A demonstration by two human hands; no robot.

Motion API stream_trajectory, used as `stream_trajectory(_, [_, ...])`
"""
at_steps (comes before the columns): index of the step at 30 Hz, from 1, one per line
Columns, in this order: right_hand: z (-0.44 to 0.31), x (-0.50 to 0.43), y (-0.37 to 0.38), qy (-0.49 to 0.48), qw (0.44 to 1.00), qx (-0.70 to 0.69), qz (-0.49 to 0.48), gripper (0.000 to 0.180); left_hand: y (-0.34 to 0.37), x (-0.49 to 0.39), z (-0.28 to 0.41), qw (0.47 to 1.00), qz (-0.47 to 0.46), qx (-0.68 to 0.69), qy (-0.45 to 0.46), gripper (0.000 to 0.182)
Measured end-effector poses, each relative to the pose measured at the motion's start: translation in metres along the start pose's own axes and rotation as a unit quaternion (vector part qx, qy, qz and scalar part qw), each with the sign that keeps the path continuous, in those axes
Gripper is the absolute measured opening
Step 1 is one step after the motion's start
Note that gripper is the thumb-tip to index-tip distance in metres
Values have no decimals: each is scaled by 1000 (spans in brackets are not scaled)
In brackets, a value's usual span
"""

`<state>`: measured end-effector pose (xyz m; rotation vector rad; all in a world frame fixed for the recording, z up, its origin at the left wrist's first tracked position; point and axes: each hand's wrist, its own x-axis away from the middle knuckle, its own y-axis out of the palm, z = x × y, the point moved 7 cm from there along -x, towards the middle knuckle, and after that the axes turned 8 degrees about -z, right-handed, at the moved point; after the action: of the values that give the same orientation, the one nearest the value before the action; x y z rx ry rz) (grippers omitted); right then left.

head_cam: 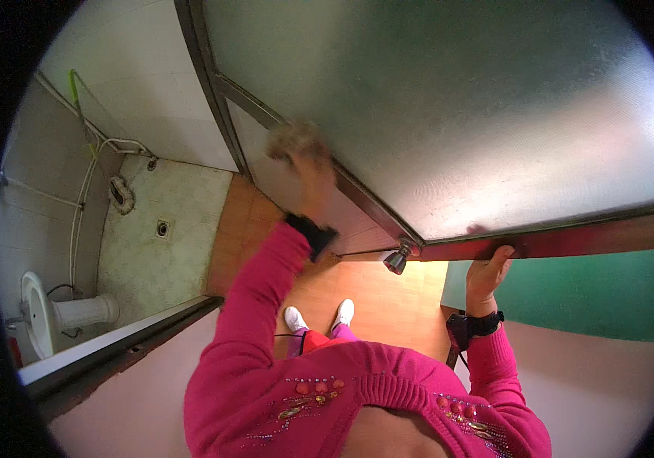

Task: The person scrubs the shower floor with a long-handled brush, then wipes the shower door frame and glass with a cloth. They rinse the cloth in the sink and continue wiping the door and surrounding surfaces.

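Note:
A door with a frosted glass pane (447,114) and a dark reddish-brown frame (561,233) fills the upper right. My left hand (312,174), blurred, holds a crumpled greyish-brown cloth (297,139) against the frame's slanting lower rail. My right hand (487,279) grips the door's near edge, its thumb on the frame and its other fingers partly hidden; a faint finger shape shows through the glass. Between my hands, a metal door knob (397,260) sticks out at the corner of the frame. A black strap is on each of my wrists.
To the left is a tiled washroom with a floor drain (163,229), a white pedestal basin (41,315), a mop (121,196) with a green handle, and wall pipes (78,229). A doorway edge (132,349) crosses the lower left. A green-and-white wall (590,297) stands at right. My feet are on the orange-brown floor (384,292).

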<state>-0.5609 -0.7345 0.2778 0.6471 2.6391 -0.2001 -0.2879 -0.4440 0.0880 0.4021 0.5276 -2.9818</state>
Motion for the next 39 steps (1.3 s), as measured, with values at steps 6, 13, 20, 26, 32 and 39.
stream_trajectory(6, [11, -2, -9, 3, 999, 30, -19, 63, 48, 198, 154, 979, -137, 99, 112, 52])
stream_trajectory(13, [16, -1, -3, -14, 992, 7, -128, 46, 51, 183, 168, 944, -79, -88, 310, 54])
stream_trajectory(20, [17, -11, -2, -57, 988, 46, -135, 60, 49, 145, 257, 847, -68, -204, 486, 60])
stream_trajectory(26, [18, -10, 7, -41, 986, 42, -157, 57, 24, 124, 327, 817, 4, -211, 536, 54])
stream_trajectory(32, [8, -6, 6, -61, 986, 48, -150, 54, -53, 59, 549, 748, 235, -226, 578, 62])
stream_trajectory(39, [7, -9, 7, -76, 982, 80, -151, 62, -73, 29, 546, 778, 186, -10, 600, 71])
